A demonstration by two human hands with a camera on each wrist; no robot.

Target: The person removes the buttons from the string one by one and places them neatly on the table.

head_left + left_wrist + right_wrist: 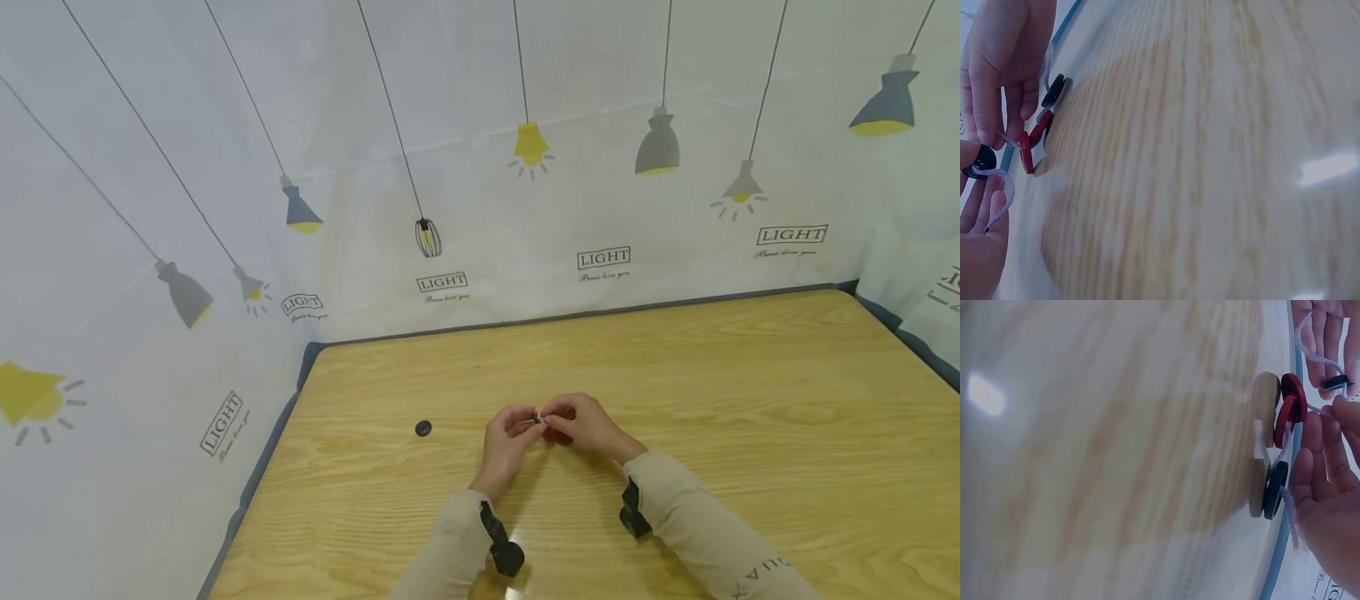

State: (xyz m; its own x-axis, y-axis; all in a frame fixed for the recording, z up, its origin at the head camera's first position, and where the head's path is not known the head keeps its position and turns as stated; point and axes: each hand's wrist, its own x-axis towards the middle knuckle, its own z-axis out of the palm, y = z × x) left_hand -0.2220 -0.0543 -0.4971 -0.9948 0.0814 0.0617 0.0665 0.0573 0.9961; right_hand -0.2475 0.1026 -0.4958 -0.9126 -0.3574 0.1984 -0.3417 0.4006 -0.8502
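Observation:
In the head view my left hand (506,442) and right hand (588,427) meet over the table. My left thumb and fingers pinch a black button (984,161), its face showing small holes. A pale lilac string (1010,187) passes through that button, its loose tail curving down by the left fingers. With thumb and fingertips, my right hand (1329,506) pinches the string just beside the button. Farther along the string, below my right hand, are two red buttons (1286,419) and another black button (1275,490), low over the tabletop.
A separate round black button (423,428) lies on the wooden table (360,517), left of my hands. Black wrist cameras (507,557) sit at both sleeve cuffs. White cloth (525,217) printed with lamps surrounds the table's back and sides.

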